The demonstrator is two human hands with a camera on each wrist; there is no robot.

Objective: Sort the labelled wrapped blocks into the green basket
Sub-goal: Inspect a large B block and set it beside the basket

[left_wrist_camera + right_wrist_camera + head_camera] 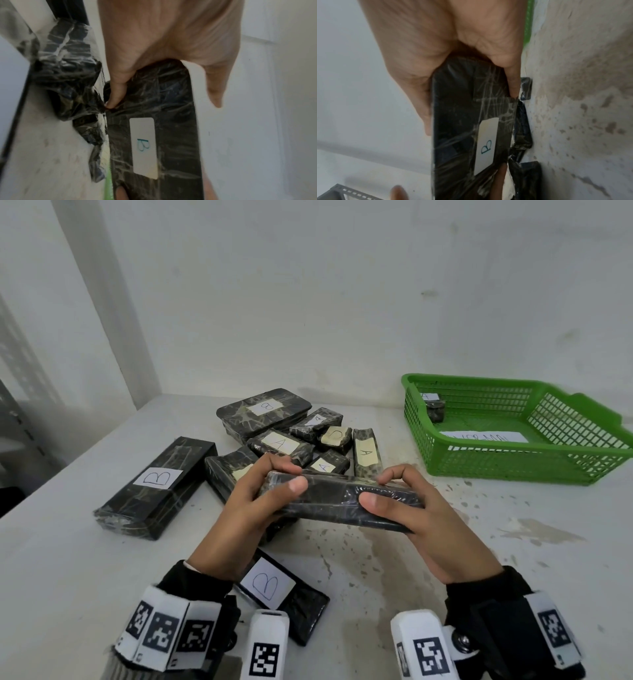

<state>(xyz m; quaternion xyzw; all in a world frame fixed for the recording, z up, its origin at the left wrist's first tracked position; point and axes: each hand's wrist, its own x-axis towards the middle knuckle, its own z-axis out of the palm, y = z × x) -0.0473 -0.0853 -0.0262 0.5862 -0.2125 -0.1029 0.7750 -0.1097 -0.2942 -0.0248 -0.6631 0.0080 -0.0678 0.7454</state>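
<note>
Head view: I see my left hand (246, 505) and right hand (421, 522) gripping a long wrapped block (337, 501) by its ends above the counter (411, 559), fingers curled round it. Other labelled blocks (294, 436) lie piled behind; the green basket (513, 463) sits to the right, holding one small block (435, 410)

Left wrist view: the held block's label (143, 147) reads B

Right wrist view: same B label (486, 147), fingers (513, 82) clamped on the edge
</note>
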